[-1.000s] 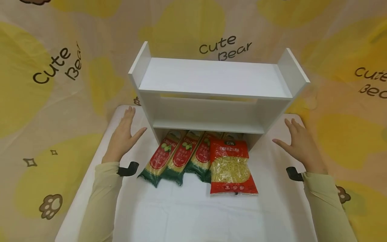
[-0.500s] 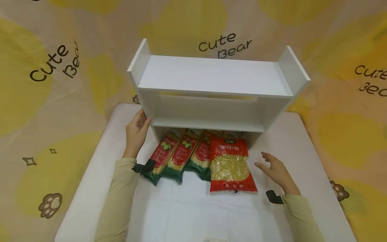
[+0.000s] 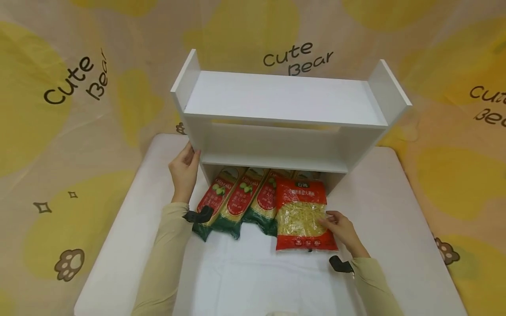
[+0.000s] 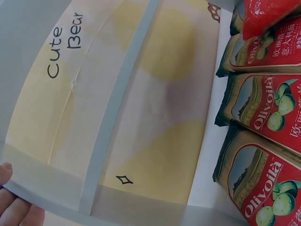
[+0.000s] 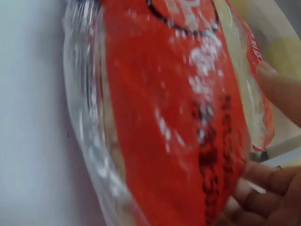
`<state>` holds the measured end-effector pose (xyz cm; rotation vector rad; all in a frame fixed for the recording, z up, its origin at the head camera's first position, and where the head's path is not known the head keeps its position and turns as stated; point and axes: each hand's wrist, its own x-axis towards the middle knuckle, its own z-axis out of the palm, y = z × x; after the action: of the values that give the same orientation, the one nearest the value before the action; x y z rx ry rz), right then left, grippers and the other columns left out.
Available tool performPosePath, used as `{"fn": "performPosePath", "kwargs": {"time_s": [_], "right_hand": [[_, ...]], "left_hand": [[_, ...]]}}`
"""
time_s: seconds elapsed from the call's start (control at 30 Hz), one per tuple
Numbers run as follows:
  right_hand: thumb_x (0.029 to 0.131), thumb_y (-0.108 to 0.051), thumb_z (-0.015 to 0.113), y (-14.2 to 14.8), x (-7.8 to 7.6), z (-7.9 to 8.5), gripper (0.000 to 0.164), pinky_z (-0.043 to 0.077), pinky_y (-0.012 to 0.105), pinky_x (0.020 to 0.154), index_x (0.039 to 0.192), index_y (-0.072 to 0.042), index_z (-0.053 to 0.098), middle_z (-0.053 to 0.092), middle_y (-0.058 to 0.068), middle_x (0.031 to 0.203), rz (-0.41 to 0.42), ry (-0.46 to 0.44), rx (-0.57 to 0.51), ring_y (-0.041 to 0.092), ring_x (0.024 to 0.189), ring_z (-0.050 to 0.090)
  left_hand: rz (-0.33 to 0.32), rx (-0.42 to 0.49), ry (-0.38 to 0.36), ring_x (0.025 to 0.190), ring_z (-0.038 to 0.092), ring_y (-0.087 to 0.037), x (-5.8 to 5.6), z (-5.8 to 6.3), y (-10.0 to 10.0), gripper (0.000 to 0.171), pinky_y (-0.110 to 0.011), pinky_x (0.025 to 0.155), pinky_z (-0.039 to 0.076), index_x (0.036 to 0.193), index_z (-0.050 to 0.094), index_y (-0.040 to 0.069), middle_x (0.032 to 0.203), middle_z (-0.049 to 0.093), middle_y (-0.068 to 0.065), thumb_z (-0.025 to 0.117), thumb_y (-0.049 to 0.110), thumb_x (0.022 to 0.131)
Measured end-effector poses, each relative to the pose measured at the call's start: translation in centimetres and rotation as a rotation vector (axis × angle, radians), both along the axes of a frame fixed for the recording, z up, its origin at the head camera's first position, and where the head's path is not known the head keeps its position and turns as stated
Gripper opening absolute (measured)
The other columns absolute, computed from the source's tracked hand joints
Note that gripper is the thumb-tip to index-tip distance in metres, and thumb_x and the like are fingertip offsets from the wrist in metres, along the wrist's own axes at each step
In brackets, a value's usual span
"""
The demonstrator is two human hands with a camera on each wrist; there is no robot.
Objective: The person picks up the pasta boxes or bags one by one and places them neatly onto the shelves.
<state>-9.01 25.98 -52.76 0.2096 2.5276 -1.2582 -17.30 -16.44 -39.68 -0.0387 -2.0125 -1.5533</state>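
A white two-tier shelf unit [image 3: 276, 97] stands on the table. My left hand [image 3: 184, 174] grips its left side panel [image 4: 89, 207], thumb at the front edge and fingers on the outer face. Under the lower board lean several green-ended Olivoilà spaghetti packs [image 3: 246, 195], seen close up as Olivoilà packs [image 4: 268, 106] in the left wrist view. In front of the rightmost ones rests a red pasta bag [image 3: 301, 215] with a clear window. My right hand [image 3: 343, 228] pinches this bag's right edge, thumb on the front; the right wrist view shows the bag's red back [image 5: 164, 117].
White cloth covers the table [image 3: 253, 281]. A yellow printed curtain [image 3: 245, 26] hangs behind and at both sides. Both shelf boards hold nothing. A small pale object [image 3: 281, 313] shows at the bottom edge.
Both hands have come inward from beside the shelf. My left hand has taken hold of the left side panel; my right hand has moved left and pinched the red pasta bag.
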Motion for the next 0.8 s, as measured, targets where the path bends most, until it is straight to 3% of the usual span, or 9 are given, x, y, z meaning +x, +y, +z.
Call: {"fn": "performPosePath", "kwargs": {"time_s": [0.13,0.3,0.37,0.4,0.47,0.53,0.6,0.7,0.8], "right_hand": [[0.087,-0.041,0.067,-0.7,-0.5,-0.3,0.071,0.048,0.041,0.086,0.127,0.014,0.048,0.06,0.022,0.112,-0.069,-0.047,-0.067,0.029,0.101,0.055],[0.086,-0.037,0.068,-1.4,-1.0,-0.7,0.053,0.043,0.031,0.067,0.101,0.011,0.052,0.052,0.012,0.084,-0.087,-0.088,-0.143,0.022,0.08,0.047],[0.087,-0.038,0.068,-1.8,-1.0,-0.7,0.056,0.045,0.034,0.073,0.108,0.01,0.049,0.054,0.018,0.091,-0.074,-0.102,-0.176,0.026,0.086,0.05],[0.087,-0.039,0.067,-1.9,-0.9,-0.7,0.063,0.047,0.039,0.082,0.12,0.01,0.046,0.055,0.022,0.105,-0.062,-0.098,-0.183,0.03,0.097,0.052],[0.087,-0.04,0.067,-2.2,-0.8,-0.6,0.08,0.04,0.05,0.099,0.139,0.01,0.031,0.045,0.029,0.133,-0.036,-0.086,-0.191,0.04,0.122,0.044],[0.088,-0.04,0.066,-2.5,-0.8,-0.5,0.09,0.031,0.056,0.105,0.145,0.009,0.019,0.03,0.031,0.146,-0.018,-0.065,-0.187,0.044,0.133,0.031],[0.088,-0.037,0.067,-2.8,-0.8,-0.3,0.084,0.037,0.052,0.102,0.143,0.009,0.024,0.035,0.031,0.142,-0.039,-0.043,-0.177,0.042,0.128,0.038],[0.087,-0.027,0.069,-3.3,-0.7,0.4,0.068,0.049,0.038,0.086,0.135,0.01,0.036,0.051,0.028,0.126,-0.113,0.001,-0.199,0.031,0.103,0.056],[0.086,-0.016,0.071,-3.8,-0.6,1.3,0.058,0.052,0.028,0.069,0.131,0.008,0.042,0.057,0.023,0.113,-0.175,0.044,-0.29,0.017,0.082,0.059]], "left_hand": [[0.033,0.013,-0.006,0.106,0.061,-0.033,-1.1,-1.1,-0.5,0.035,-0.023,0.085,0.05,0.122,0.059,-0.008,0.118,0.059,-0.024,0.065,-0.002,0.088],[0.08,-0.046,-0.04,0.1,0.065,-0.032,-1.5,-0.9,-0.4,0.032,-0.024,0.081,0.052,0.118,0.064,-0.005,0.111,0.063,-0.023,0.069,0.003,0.086],[0.107,-0.094,-0.056,0.097,0.066,-0.032,-1.5,-0.7,-0.4,0.03,-0.026,0.08,0.053,0.115,0.066,-0.004,0.109,0.064,-0.023,0.068,0.004,0.087],[0.125,-0.118,-0.062,0.095,0.066,-0.032,-1.5,-0.7,-0.3,0.028,-0.028,0.079,0.054,0.114,0.067,-0.004,0.107,0.065,-0.022,0.068,0.005,0.087],[0.149,-0.151,-0.068,0.093,0.067,-0.032,-1.4,-0.6,-0.4,0.026,-0.03,0.078,0.054,0.111,0.068,-0.004,0.105,0.065,-0.022,0.068,0.005,0.087],[0.168,-0.166,-0.07,0.091,0.068,-0.032,-1.4,-0.7,-0.4,0.025,-0.03,0.077,0.055,0.11,0.069,-0.004,0.104,0.066,-0.021,0.068,0.005,0.086],[0.175,-0.17,-0.072,0.09,0.068,-0.032,-1.3,-0.7,-0.5,0.025,-0.03,0.076,0.055,0.109,0.07,-0.003,0.102,0.066,-0.022,0.068,0.005,0.086],[0.172,-0.183,-0.08,0.089,0.068,-0.03,-1.3,-0.8,-0.6,0.025,-0.03,0.075,0.055,0.111,0.069,-0.002,0.102,0.066,-0.02,0.067,0.007,0.087],[0.159,-0.196,-0.093,0.089,0.069,-0.029,-1.1,-0.8,-0.6,0.026,-0.036,0.076,0.055,0.112,0.069,-0.001,0.103,0.067,-0.019,0.066,0.008,0.089]]}}
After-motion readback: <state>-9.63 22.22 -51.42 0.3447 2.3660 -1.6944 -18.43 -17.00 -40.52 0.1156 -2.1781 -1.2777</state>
